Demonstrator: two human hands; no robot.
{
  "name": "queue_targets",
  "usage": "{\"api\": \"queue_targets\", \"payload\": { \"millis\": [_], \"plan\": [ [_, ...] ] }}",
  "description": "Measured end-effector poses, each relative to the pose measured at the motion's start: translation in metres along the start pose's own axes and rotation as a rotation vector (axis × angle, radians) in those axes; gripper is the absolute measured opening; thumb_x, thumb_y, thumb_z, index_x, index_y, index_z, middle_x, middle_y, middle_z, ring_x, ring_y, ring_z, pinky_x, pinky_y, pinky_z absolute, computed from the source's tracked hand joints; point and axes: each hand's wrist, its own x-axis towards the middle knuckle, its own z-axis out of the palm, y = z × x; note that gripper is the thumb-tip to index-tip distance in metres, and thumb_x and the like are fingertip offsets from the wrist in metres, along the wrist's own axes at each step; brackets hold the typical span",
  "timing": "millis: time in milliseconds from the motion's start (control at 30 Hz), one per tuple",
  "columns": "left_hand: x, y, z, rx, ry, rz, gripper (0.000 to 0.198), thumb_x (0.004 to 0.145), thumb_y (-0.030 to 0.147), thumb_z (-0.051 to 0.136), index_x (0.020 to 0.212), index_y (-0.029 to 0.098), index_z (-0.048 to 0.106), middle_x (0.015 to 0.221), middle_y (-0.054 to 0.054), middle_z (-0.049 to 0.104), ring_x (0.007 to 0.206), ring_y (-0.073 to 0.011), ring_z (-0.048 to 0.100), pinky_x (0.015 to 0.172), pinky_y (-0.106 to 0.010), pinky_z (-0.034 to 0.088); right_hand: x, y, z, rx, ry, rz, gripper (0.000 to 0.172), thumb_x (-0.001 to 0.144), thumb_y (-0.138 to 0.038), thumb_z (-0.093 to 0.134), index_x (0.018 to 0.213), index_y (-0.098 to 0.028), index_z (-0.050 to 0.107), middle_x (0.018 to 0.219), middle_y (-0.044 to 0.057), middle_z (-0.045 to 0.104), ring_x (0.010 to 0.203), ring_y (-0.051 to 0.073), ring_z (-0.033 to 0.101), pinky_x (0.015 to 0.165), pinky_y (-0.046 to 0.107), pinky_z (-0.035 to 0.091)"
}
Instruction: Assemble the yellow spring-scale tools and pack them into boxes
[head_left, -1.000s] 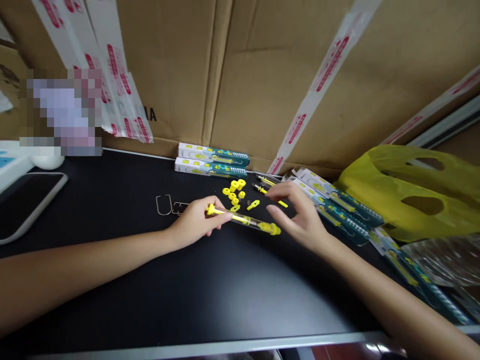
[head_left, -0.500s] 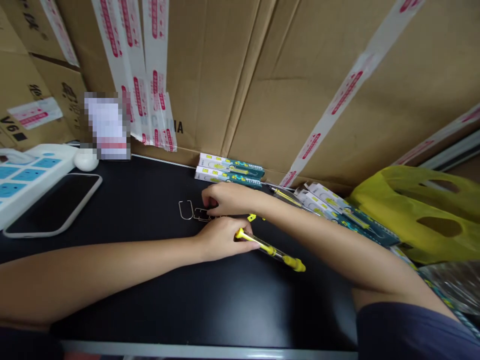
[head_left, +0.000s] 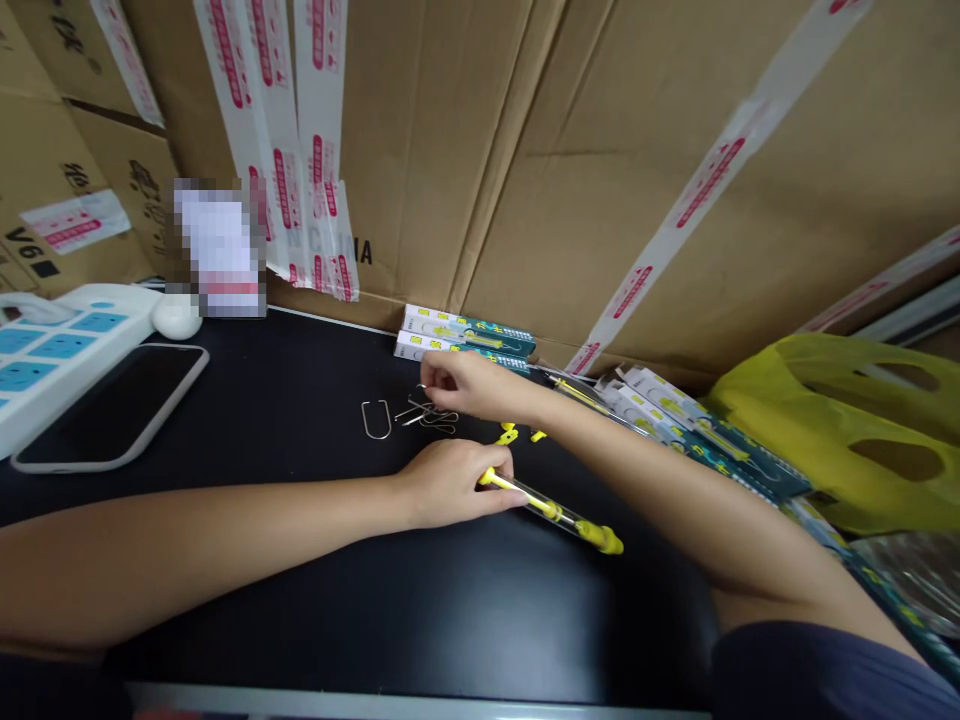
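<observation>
In my left hand [head_left: 454, 485] is a clear-tubed spring scale [head_left: 553, 511] with yellow ends, gripped near one end and slanting down to the right above the black table. Beyond it, my right hand [head_left: 465, 385] has thumb and forefinger pinched together over a small heap of metal wire hooks [head_left: 439, 420]. A bit of bent wire shows at those fingertips, apparently a hook, mostly hidden. One U-shaped wire piece [head_left: 376, 420] lies apart to the left of the heap. Small yellow plastic parts [head_left: 508, 434] lie just beyond my left hand.
Printed scale boxes [head_left: 465, 335] lie against the cardboard wall [head_left: 420, 150], with more boxes [head_left: 697, 430] to the right. A yellow plastic bag [head_left: 817, 400] sits at far right. On the left are a phone [head_left: 112, 410] and a white power strip [head_left: 112, 305].
My right hand has lifted slightly up from the wire hooks, with a bit of wire now showing at its fingertips. My left hand still grips the spring scale. The view has shifted slightly.
</observation>
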Motion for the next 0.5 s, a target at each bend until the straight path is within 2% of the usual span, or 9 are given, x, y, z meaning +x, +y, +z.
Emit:
{"api": "queue_targets", "payload": {
  "millis": [167,367,500],
  "plan": [
    [0.000,0.000,0.000,-0.021,-0.004,-0.003,0.028,0.086,0.046,0.056,0.082,0.019,0.061,0.071,0.002,0.063,0.063,-0.0139,0.056,0.058,-0.024,0.034,-0.027,0.018,-0.005,0.409,0.064,0.128,0.005,0.089,-0.022,0.050,0.087,-0.017,0.051,0.058,-0.006,0.051,0.048,0.008,0.051,0.048,0.019,0.046],
    [0.002,0.001,0.000,-0.029,-0.009,-0.029,0.027,0.086,0.046,0.055,0.082,0.019,0.061,0.074,0.001,0.065,0.066,-0.0145,0.057,0.060,-0.024,0.034,-0.051,0.037,0.007,0.368,0.090,0.216,0.008,0.088,-0.025,0.054,0.088,-0.017,0.055,0.056,-0.008,0.048,0.039,0.006,0.048,0.037,0.016,0.040],
    [0.002,0.001,-0.001,-0.037,0.006,-0.068,0.028,0.086,0.046,0.054,0.081,0.019,0.061,0.072,0.002,0.063,0.065,-0.0146,0.057,0.059,-0.025,0.034,-0.054,0.037,0.009,0.410,0.104,0.276,0.006,0.088,-0.022,0.054,0.087,-0.016,0.056,0.059,-0.007,0.049,0.041,0.005,0.050,0.038,0.016,0.044]
  ]
}}
